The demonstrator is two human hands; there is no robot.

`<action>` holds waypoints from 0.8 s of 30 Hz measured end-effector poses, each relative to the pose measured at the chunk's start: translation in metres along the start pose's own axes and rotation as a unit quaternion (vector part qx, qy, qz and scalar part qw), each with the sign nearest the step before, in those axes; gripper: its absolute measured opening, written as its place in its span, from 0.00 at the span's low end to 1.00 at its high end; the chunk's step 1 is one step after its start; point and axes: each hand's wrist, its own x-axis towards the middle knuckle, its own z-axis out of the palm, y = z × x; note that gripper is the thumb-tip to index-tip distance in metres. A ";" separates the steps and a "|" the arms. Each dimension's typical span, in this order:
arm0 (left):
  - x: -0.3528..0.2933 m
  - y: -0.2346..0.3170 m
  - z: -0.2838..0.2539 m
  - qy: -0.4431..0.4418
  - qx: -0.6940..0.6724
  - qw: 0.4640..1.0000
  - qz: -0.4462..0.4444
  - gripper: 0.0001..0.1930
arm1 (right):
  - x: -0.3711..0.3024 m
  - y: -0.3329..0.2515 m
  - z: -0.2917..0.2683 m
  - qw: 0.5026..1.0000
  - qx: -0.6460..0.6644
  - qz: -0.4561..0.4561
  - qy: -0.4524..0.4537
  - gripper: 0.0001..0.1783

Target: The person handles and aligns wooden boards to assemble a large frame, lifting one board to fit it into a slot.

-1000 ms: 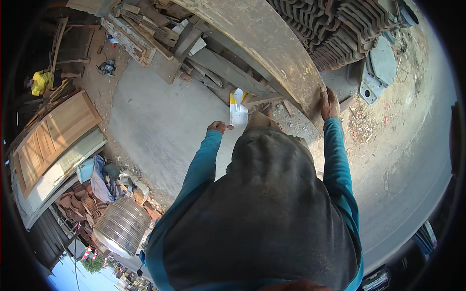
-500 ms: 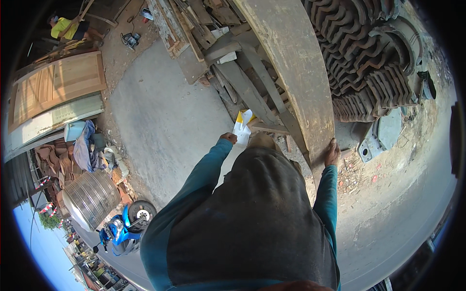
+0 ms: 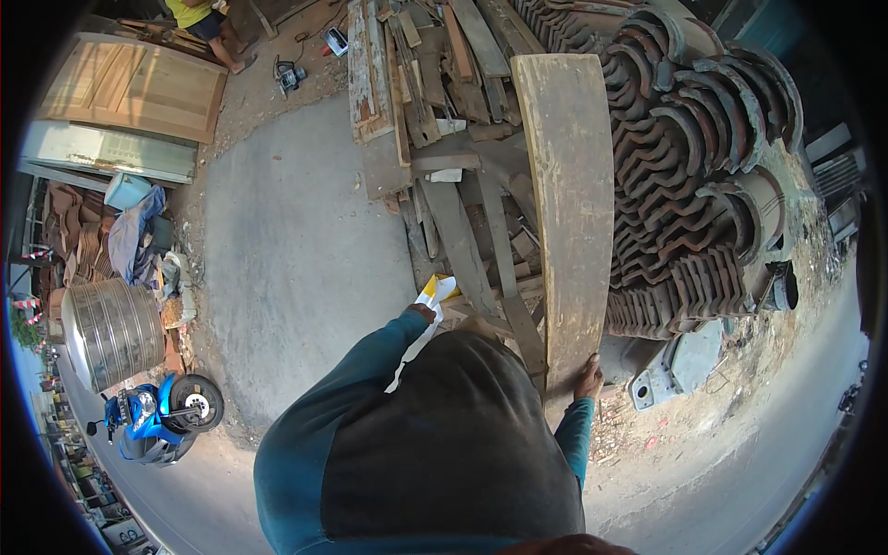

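Head view, seen from my remote post. The right hand (image 3: 588,377) is closed on the right edge of the plank (image 3: 575,203), close to its near end; I cannot see how far the fingers wrap beneath. The plank runs away from the wearer's torso (image 3: 444,444), between the scrap wood (image 3: 462,236) on the left and the stacked tiles (image 3: 638,222) on the right. Its near end is partly hidden by the torso. The left hand (image 3: 425,314) is apart from the plank and overlaps the white-and-yellow sheet (image 3: 439,289); I cannot tell whether it grips the sheet or merely passes over it.

I judge the chief hazard to be twisting: with one hand at one edge and no second hand in support, the plank's weight could roll it out of the grasp. A swing of the far end to the right could knock the tiles and chip or topple them; a swing to the left could catch the scrap wood and shift loose pieces toward the feet. Rough edges, I judge, could also drive splinters into bare fingers.
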 end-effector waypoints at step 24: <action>0.070 -0.027 -0.009 -0.060 0.135 0.975 0.165 0.11 | -0.009 -0.012 -0.004 0.989 -0.109 0.042 0.095 0.33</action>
